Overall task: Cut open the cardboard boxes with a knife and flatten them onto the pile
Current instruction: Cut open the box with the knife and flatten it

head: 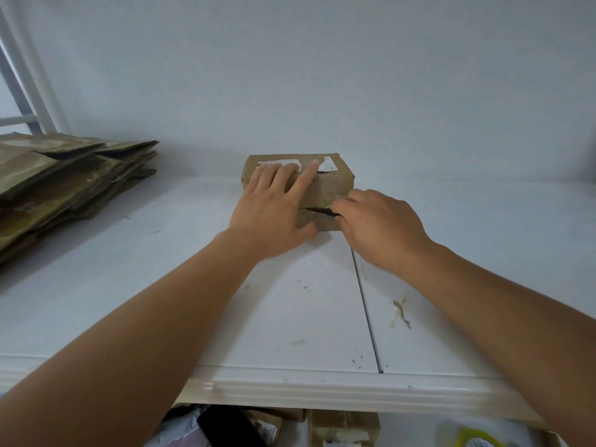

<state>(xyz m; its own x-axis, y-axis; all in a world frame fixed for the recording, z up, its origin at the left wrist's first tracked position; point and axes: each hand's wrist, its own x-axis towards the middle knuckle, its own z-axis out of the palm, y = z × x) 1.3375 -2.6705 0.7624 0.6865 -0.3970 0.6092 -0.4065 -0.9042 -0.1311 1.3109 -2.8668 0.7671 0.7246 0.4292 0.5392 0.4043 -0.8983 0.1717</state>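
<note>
Right hand (pixel 377 224) is curled round the knife (pixel 325 211), blade in the box (pixel 325 191) front seam; left hand (pixel 274 204) lies flat on the box, thumb just beside the blade, so a slip could nick it; pile (pixel 64 188) well left of the box.

The left hand (pixel 274 204) covers much of the box (pixel 329 183), hiding its near left side and part of the torn white label (pixel 329 164), whose print is too small to read. The right hand (pixel 380 227) hides all of the knife (pixel 324 211) but a dark sliver at the slit, so the grip cannot be told. The pile of flat cardboard (pixel 64 185) runs off the left edge. Below the table (pixel 290 317), blurred boxes and a yellow-and-white object (pixel 477 437) are cut off at the bottom.
</note>
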